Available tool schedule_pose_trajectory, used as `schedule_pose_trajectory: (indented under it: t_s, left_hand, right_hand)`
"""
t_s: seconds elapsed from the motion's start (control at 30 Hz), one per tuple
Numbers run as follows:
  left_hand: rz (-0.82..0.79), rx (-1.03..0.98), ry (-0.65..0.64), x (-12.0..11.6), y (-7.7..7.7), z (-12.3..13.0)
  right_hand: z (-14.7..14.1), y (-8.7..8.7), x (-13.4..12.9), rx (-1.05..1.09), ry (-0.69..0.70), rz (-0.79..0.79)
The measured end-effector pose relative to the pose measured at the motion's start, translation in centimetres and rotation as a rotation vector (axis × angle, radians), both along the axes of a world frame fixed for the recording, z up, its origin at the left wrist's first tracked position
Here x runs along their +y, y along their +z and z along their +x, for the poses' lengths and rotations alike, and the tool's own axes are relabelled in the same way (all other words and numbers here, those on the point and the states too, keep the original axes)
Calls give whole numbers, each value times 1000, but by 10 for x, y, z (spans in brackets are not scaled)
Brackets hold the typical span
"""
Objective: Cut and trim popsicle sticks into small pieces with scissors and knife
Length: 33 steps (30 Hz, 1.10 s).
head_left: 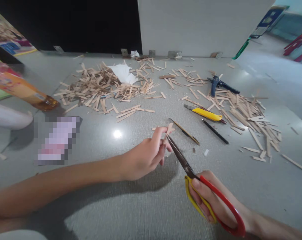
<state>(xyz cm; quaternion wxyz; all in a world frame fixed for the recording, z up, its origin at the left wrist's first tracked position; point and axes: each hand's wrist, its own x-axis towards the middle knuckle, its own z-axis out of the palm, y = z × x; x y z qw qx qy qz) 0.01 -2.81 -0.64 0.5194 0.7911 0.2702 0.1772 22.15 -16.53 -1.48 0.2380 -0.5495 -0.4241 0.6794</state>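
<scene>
Between the thumb and fingers of my left hand (147, 156) is a small wooden stick (169, 129), tilted upward near the middle of the table. My right hand (212, 196) grips scissors (184, 160) with one red and one yellow handle. Their blade tips meet or nearly meet the stick beside my left fingertips; the blades look almost closed. Just behind my left fingers, another short stick lies flat, partly hidden. A thin pointed tool (184, 131) rests right of the fingertips, with a black pen-like tool (215, 131) further right.
Piles of wooden sticks (91, 83) lie at the back left and right. A white tissue (123, 72), yellow cutter (207, 114) and dark blue tool (215, 85) are among them. At the left are a blurred-out flat object (57, 140) and an orange bottle (21, 86).
</scene>
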Motion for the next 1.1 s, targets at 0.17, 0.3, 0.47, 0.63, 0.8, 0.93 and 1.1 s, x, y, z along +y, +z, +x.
schedule_pose_trajectory:
  t_s: [0.17,0.3,0.47,0.63,0.8,0.93,1.1]
  left_hand:
    - [-2,19,34,-5,-5,1]
    - [1,20,38,-6,-5,1]
    - [7,7,26,-6,-4,1]
    - [-4,27,2,-4,0,2]
    - [34,52,-29,-1,3,1]
    - [84,75,-36,3,3,-2]
    - [57,143,-77,12,6,-6]
  right_hand:
    - [-1,3,-1,-19,1,-55]
    - [-4,6,1,-72,24,-85]
    - [-6,5,1,-113,16,-72]
    - [-7,4,2,-79,35,-64]
    - [-6,8,6,-58,37,-73]
    - [-3,4,5,-64,42,-61]
    - [-2,-2,3,53,15,3]
